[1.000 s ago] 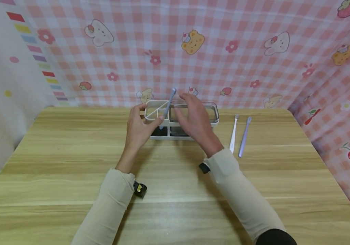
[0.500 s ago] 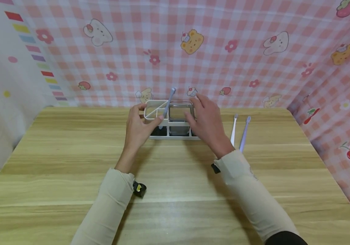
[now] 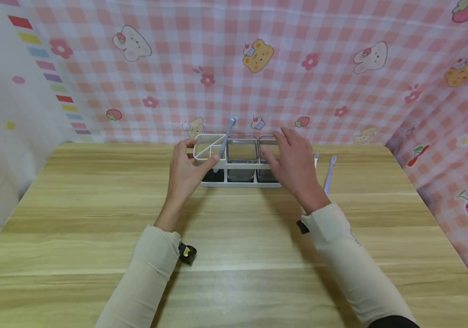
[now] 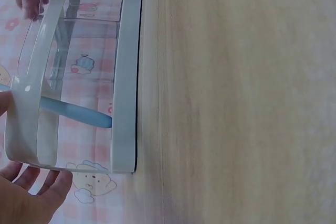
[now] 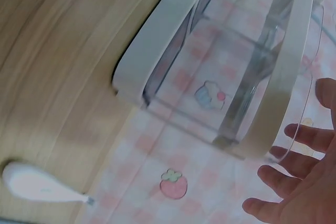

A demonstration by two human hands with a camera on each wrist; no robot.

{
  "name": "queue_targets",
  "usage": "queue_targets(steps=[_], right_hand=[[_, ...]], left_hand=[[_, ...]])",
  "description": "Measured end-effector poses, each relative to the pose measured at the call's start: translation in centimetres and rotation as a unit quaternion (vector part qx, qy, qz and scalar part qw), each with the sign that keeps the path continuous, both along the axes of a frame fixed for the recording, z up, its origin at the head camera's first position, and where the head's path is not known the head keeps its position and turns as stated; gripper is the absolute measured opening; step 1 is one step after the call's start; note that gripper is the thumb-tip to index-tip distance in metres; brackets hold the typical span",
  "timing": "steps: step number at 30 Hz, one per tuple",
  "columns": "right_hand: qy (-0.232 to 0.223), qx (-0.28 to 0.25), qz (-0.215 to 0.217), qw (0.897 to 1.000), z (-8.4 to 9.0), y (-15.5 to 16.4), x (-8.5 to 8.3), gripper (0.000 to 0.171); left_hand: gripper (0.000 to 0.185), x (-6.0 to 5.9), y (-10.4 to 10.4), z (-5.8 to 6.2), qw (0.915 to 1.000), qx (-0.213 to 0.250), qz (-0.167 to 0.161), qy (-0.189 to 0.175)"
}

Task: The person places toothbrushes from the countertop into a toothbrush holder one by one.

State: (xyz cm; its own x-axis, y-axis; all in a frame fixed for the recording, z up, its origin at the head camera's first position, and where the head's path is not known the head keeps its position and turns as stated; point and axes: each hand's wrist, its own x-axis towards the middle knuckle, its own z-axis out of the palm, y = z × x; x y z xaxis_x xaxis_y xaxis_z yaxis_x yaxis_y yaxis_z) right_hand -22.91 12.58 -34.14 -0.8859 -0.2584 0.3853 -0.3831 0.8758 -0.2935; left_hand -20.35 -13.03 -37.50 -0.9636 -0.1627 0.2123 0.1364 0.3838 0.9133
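A white toothbrush holder point(image 3: 240, 166) with clear cups stands near the back edge of the table. My left hand point(image 3: 184, 175) grips its left end, thumb at the front rim and fingers round the side. Leaning in the divided left section is a blue toothbrush point(image 3: 226, 136); the left wrist view shows its handle point(image 4: 84, 114) reaching down to the base. At the holder's right end, my right hand point(image 3: 295, 171) has its fingers spread and holds nothing. In the right wrist view those fingertips point(image 5: 273, 179) lie beside the clear cup's outer wall.
Right of the holder lie a white toothbrush point(image 3: 316, 159), mostly hidden behind my right hand, and a purple toothbrush point(image 3: 329, 173). A pink checked cloth point(image 3: 307, 82) hangs behind the wooden table point(image 3: 234, 255) and along its right side.
My right hand has moved right along the holder, from its middle to its right end, uncovering the clear cups. The left hand, holder and blue toothbrush have stayed put.
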Motion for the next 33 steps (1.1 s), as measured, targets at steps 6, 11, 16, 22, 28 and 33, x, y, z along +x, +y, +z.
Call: queue_targets(steps=[6, 11, 16, 22, 28, 33], right_hand=[[0.003, 0.0, -0.017, 1.0, 0.0, 1.6, -0.2, 0.059], [0.007, -0.013, -0.031, 0.999, -0.1, 2.7, -0.4, 0.058], [0.005, -0.014, -0.045, 0.999, -0.2, 3.7, -0.6, 0.057], [-0.043, -0.015, -0.071, 0.996, -0.5, 5.0, -0.6, 0.063], [-0.055, -0.022, -0.091, 0.994, -0.6, 6.3, -1.0, 0.064], [-0.056, -0.021, -0.099, 0.993, -0.8, 7.4, -1.2, 0.066]], left_hand=[[0.073, 0.0, 0.0, 0.1, 1.0, 0.004, 0.001, -0.006], [0.074, 0.1, 0.0, 0.1, 1.0, 0.002, 0.002, -0.008], [0.074, 0.0, 0.0, 0.1, 0.9999, 0.001, 0.001, -0.011], [0.074, 0.0, 0.0, 0.1, 0.9999, 0.0, 0.001, -0.013], [0.074, 0.1, 0.0, 0.2, 0.9999, 0.0, 0.002, -0.013], [0.074, 0.1, 0.0, 0.2, 0.9999, -0.001, 0.001, -0.013]])
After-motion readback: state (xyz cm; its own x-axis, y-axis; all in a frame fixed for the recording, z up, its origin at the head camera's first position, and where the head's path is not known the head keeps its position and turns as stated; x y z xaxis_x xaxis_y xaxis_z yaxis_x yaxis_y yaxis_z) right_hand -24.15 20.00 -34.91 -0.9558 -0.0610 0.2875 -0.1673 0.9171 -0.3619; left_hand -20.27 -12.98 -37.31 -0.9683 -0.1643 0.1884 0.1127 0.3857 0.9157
